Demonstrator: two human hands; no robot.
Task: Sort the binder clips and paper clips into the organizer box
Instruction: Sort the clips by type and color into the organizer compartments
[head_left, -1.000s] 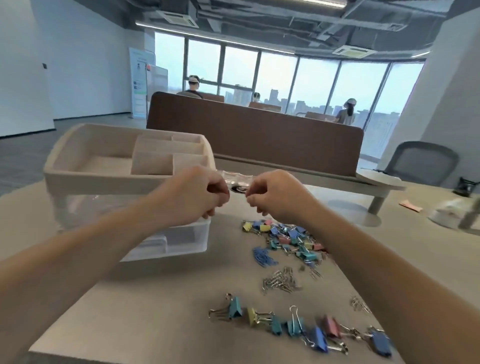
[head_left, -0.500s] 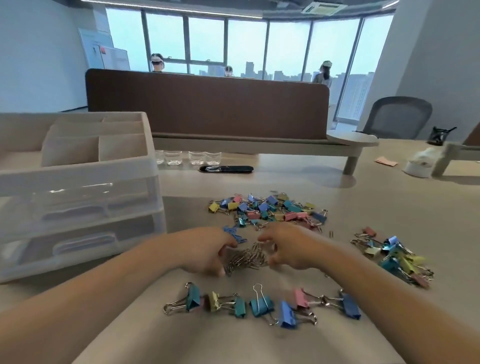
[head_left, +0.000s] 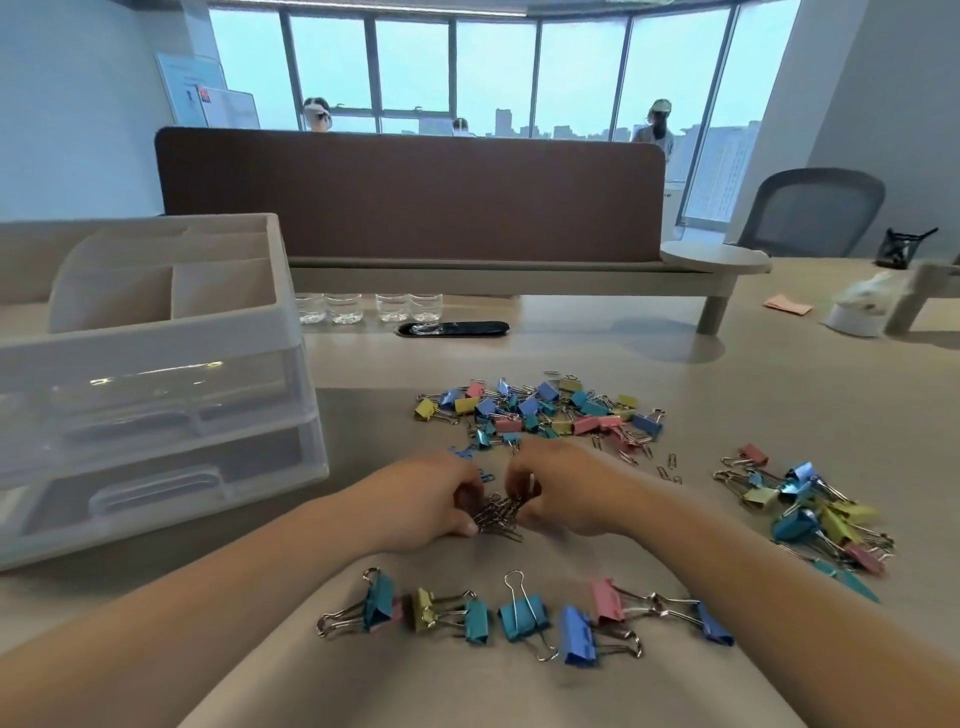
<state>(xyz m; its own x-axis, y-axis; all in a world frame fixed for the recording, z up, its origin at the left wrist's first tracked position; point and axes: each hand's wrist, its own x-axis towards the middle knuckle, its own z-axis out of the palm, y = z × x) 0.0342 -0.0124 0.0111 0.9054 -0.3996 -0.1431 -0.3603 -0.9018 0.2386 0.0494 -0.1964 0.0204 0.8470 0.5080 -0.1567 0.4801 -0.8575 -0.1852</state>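
Zero sorted: organizer box (head_left: 156, 338), frame left, shows no clips.
Grip: left hand (head_left: 431, 499), right hand (head_left: 566, 493) bunch paper clips (head_left: 496, 514), centre.
Remaining: binder clips (head_left: 535, 410), all on worktop (head_left: 727, 395).

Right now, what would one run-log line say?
phase: gathering | left hand: grips paper clips | right hand: grips paper clips | binder clips: on table | organizer box: untouched

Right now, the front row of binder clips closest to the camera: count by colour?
Teal clips: 3
Blue clips: 2
Pink clip: 1
Yellow clip: 1
Total: 7
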